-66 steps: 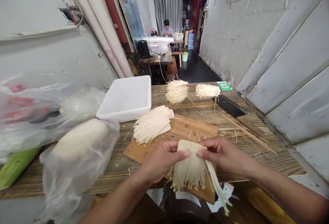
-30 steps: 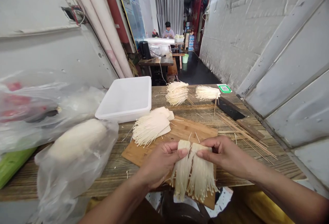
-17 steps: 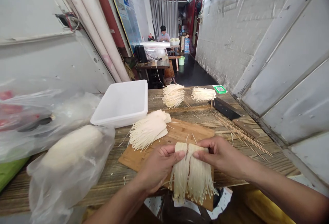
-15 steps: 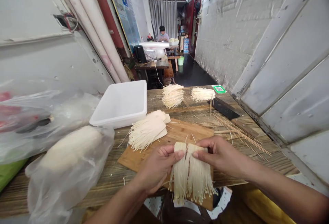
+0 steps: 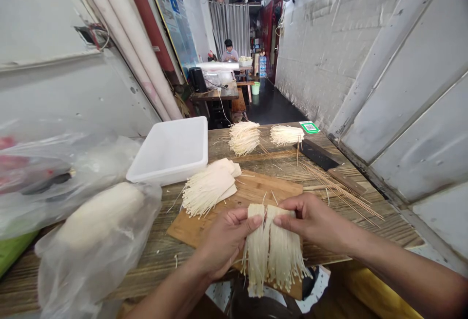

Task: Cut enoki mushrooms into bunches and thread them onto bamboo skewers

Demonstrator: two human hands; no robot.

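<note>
Pinched between thumb and fingers of my left hand (image 5: 228, 233) is a flat bunch of enoki mushrooms (image 5: 256, 250), its caps hanging down. My right hand (image 5: 312, 221) grips a second, wider enoki bunch (image 5: 285, 248) right beside it, with a narrow gap between the two. Both bunches hang over the near part of a wooden cutting board (image 5: 265, 182). On the board's left corner lies a pile of enoki slices (image 5: 212, 187). Farther back are a skewered enoki stack (image 5: 244, 137) and a smaller skewered stack (image 5: 286, 134).
A white plastic tub (image 5: 171, 150) stands at the back left. A plastic bag with pale contents (image 5: 98, 216) lies at the left. Bamboo skewers (image 5: 343, 194) and a cleaver (image 5: 318, 155) rest at the right, near a QR-code card (image 5: 309, 127). Another person (image 5: 229, 53) sits far back.
Both hands keep the same hold on the enoki bunches, almost still. The view has shifted very slightly, so the background sits a little farther left.
</note>
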